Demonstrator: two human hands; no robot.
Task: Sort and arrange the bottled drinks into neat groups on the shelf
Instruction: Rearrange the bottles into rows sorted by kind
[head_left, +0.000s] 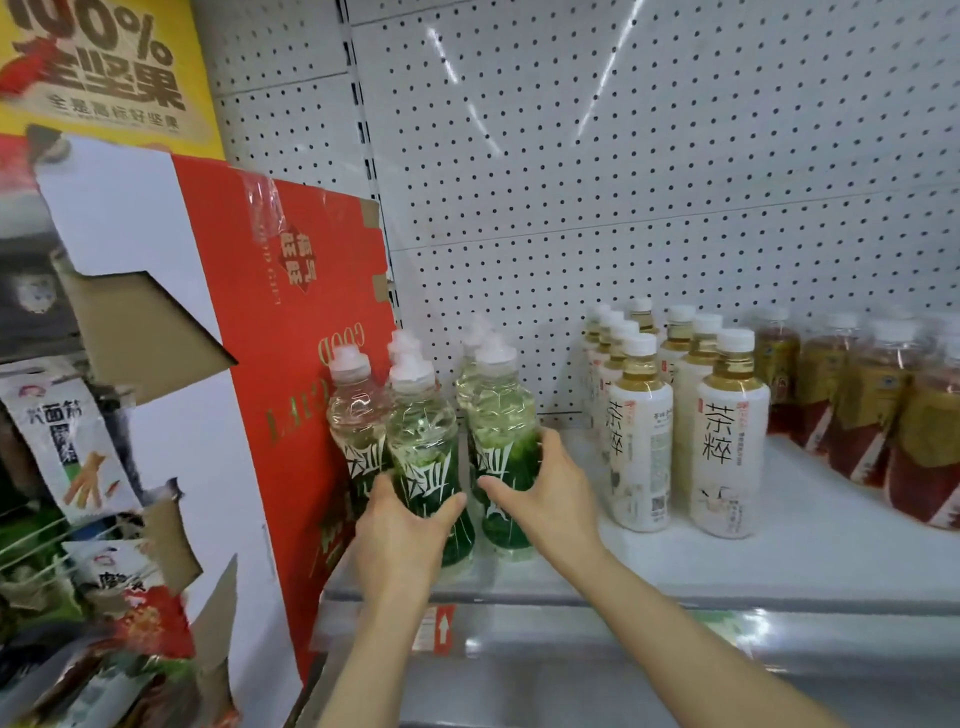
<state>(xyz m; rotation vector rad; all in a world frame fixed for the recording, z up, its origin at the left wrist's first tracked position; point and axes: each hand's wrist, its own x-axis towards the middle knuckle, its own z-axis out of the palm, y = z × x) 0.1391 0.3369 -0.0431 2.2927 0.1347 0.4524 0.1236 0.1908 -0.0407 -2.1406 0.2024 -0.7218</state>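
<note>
Green-labelled clear plastic bottles (423, 457) with white caps stand at the left end of the white shelf (779, 551) — full, so fairly heavy, slick and slightly squeezable; best gripped at the waist. Both forearms reach forward: left hand (405, 525) wraps one front bottle, right hand (540, 493) its neighbour (504, 447)

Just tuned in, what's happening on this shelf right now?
A person is tidying the clear green-labelled bottles at the left end of the white shelf. The left hand grips the front-left green-labelled bottle, and the right hand grips the one beside it. The white-labelled tea bottles and red-labelled bottles already stand grouped to the right.
</note>
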